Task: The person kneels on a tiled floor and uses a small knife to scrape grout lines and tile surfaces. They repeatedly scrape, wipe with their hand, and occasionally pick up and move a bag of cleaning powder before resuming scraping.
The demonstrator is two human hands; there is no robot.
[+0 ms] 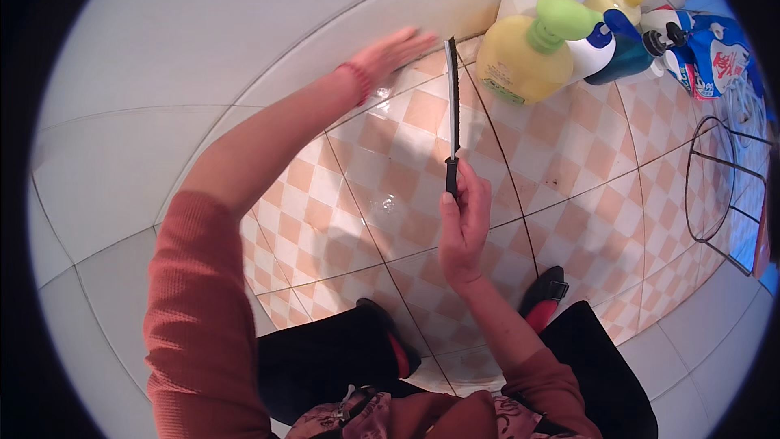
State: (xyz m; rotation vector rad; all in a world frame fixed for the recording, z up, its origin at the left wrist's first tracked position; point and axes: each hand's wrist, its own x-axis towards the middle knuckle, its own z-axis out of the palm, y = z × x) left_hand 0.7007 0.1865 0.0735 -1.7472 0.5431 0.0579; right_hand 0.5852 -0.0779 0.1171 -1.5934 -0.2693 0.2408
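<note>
My right hand (466, 219) holds a narrow gap-cleaning brush (453, 97) upright in the picture by its black handle, with dark bristles along one side of its pale strip. My left hand (393, 55), blurred, reaches out beside the base of the white wall, its fingers pointing toward the brush tip without plainly touching it. A red beaded bracelet (359, 82) is on the left wrist. Below both hands lies a checked orange and white tile floor (420, 225) with dark joint lines and shiny wet spots.
A yellow pump bottle with a green top (524, 61) stands by the wall, with several other bottles behind it. A blue packet (716, 67) lies at the upper right. A black wire rack (694, 183) stands at the right. My black shoes (542, 296) are on the floor.
</note>
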